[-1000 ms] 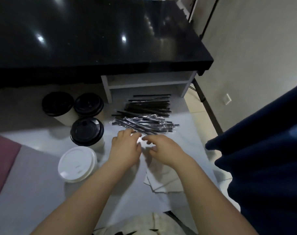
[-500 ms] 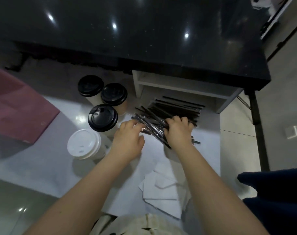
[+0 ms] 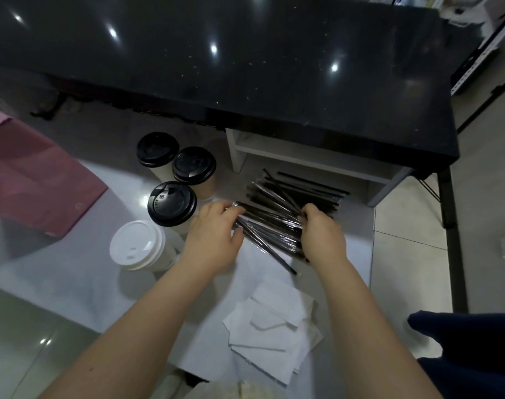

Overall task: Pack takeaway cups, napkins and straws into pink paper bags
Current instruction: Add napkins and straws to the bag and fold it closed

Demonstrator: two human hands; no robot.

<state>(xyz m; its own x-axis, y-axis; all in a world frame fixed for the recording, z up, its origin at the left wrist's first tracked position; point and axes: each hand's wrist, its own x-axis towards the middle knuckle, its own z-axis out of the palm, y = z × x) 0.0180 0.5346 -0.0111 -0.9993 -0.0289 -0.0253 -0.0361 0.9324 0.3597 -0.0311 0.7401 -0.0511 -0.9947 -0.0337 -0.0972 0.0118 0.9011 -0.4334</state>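
Our left grip (image 3: 214, 240) and right grip (image 3: 322, 234) were both clamped on the straws (image 3: 274, 223). The left pinched one end of the wrapped bundle between fingers and thumb, and the right had its fingers curled over the other end. The bundle lay between the two grips, low over the white sheet (image 3: 81, 254) spread on the floor. More straws fanned out just beyond the right grip, toward a low white shelf (image 3: 303, 156). They overlapped too much for us to count.

Just left of the left grip stood four cups (image 3: 172, 203), upright and lidded. Three had black lids, and the white-lidded cup (image 3: 136, 244) stood on our side of them. Behind the grips, toward our body, lay the napkins (image 3: 268, 326) in a loose overlapping stack of several, though we could not tell how many. Well to the left of the cups, one pink paper bag (image 3: 35, 180) lay flat.

We judged the task barely begun. The bag looked unopened and nothing showed inside it. All four cups, the napkins and the straws were left to pack, and the step in hand seemed to be gathering straws.
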